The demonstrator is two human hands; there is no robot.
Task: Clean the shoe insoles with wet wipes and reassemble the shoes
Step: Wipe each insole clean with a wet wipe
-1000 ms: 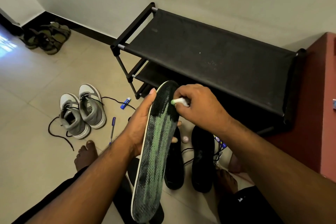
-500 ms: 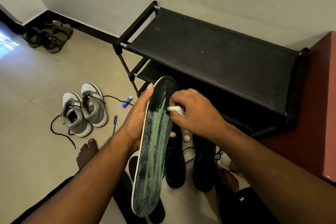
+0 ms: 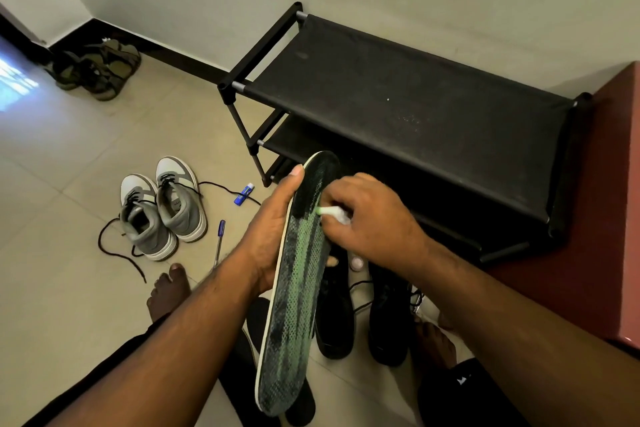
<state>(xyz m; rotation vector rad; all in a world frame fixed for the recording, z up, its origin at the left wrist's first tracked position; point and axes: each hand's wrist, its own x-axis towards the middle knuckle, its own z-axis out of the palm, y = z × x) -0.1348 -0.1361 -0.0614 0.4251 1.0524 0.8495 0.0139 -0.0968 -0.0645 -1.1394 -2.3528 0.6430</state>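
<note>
No brand or writing is showing clearly enough to read on the insole (image 3: 299,291), the shoes or the small blue tube (image 3: 243,194) lying on the floor tiles. The left hand (image 3: 268,236) is gripping the insole from behind, thumb lying up along its left edge, holding it in the air above the pair of black shoes (image 3: 363,315). The insole's long axis is running from near the bottom of the view up and slightly right, its far rounded end pointing toward the black shoe rack (image 3: 408,107). The right hand (image 3: 367,222) is pinching a bunched white wet wipe (image 3: 331,211) and pressing it against the insole's upper part. Compared with half a second ago, the wipe is sitting a little further down the insole, on the boundary between the black end and the green-streaked area. Grey sneakers (image 3: 162,208) and a pen (image 3: 219,242) are lying to the left.
</note>
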